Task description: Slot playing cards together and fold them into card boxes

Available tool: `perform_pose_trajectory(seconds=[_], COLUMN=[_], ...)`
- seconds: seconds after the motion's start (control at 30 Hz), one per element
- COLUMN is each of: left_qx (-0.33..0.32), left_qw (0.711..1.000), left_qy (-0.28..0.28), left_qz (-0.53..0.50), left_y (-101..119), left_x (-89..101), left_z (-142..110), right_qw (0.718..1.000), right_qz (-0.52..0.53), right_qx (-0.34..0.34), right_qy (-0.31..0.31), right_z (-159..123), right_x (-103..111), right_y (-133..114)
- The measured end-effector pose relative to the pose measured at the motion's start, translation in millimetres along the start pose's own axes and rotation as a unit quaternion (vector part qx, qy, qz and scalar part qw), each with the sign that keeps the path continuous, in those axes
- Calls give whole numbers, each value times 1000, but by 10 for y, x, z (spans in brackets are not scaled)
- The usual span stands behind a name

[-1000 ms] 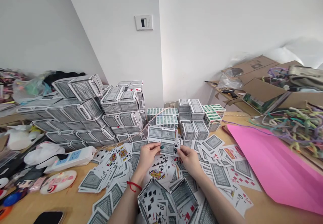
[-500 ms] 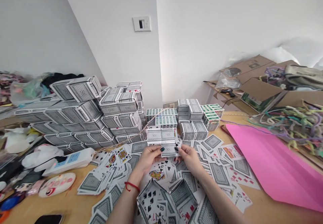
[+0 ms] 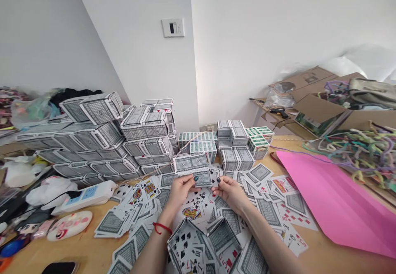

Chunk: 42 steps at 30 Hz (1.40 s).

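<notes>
Between my hands is a folded playing-card piece [image 3: 192, 163], built from several grey-backed cards joined together and tilted. My left hand [image 3: 181, 191] pinches its near left part, thumb on top of a card back. At the right end, a six of spades [image 3: 213, 176] sticks out as a flap, and the closed fingers of my right hand [image 3: 230, 193] are at its edge. Just below lies a queen of clubs [image 3: 192, 212] among loose cards. Closer to me stands an open folded-card frame [image 3: 187, 224] with cards inside it.
Stacked card blocks [image 3: 102, 136] rise at the left, and a smaller stack [image 3: 236, 158] stands behind my hands beside green-and-white card boxes [image 3: 202, 147]. Loose cards [image 3: 136, 204] spread on both sides. A pink sheet [image 3: 334, 200], power strip [image 3: 89, 195] and phone [image 3: 60, 268] lie around.
The card piece has shifted slightly left and tilted. My right thumb has slid off the card back to the outer edge, and more of the six of spades shows.
</notes>
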<state>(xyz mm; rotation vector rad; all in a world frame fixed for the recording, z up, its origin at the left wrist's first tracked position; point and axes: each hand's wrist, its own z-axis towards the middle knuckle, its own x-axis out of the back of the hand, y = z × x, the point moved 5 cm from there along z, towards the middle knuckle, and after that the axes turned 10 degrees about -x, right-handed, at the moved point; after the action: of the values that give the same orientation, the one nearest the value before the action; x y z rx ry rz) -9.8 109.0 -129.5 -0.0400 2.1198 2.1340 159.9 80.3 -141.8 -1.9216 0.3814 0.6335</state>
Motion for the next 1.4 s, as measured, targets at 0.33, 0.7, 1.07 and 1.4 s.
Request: perform_pose_trajectory(seconds=[0.33, 0.7, 1.07, 1.4], left_qx=[-27, -31, -54, -82], left_qw=[995, 993, 990, 981], left_qy=[-92, -102, -128, -141], left_qz=[8, 41, 33, 104], left_y=[49, -34, 130, 55], left_x=[-107, -89, -231, -207], left_z=[-38, -41, -110, -69], right_qw=[996, 994, 993, 936], right_qz=[-90, -92, -96, -279], right_qx=[-8, -41, -8, 116], right_qy=[7, 38, 74, 180], right_z=[22, -49, -23, -6], right_x=[-22, -45, -10, 63], right_y=[49, -29, -27, -35])
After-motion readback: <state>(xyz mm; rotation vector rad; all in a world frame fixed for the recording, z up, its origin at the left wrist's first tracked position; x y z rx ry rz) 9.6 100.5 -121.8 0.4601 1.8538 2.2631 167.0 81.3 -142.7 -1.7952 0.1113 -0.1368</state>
